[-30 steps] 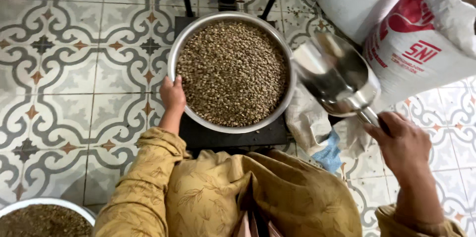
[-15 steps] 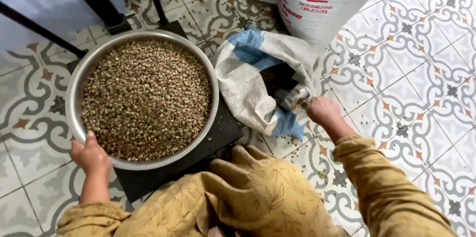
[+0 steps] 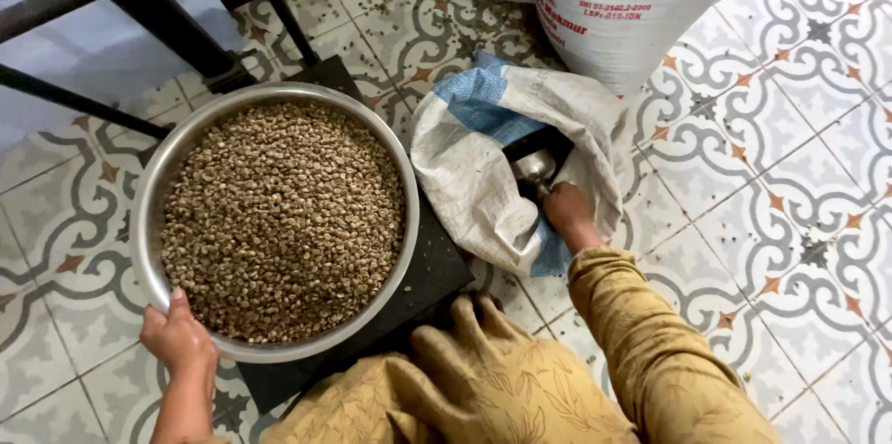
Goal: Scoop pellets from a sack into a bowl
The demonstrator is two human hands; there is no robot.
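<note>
The right hand (image 3: 569, 212) is sunk into the mouth of a small woven sack (image 3: 483, 175) that slumps open on the patterned tile floor (image 3: 790, 221), just right of the black platform scale (image 3: 427, 281). Its fingers are closed round the handle of a metal scoop (image 3: 536, 168), whose bowl points down into the dark of the sack; what lies in the bowl cannot be seen. The left hand (image 3: 177, 340) clamps the near left rim of a wide steel basin (image 3: 279, 96), thumb over the lip, fingers beneath. The basin sits on the scale and is heaped nearly to the brim with pale green coffee beans (image 3: 283, 221).

To scoop well here, it seems wise to push the scoop low and along the sack's inner wall, then lift it level so nothing spills over the folded blue-and-white cuff. The sack mouth sags inward, so the wrist probably needs to hold the opening apart as the scoop comes up. The steadying hand on the rim matters: the basin overhangs the scale on every side and could tip if knocked.

A large white printed sack (image 3: 641, 7) stands at the far right, and dark metal table legs (image 3: 158, 12) cross the far left.
</note>
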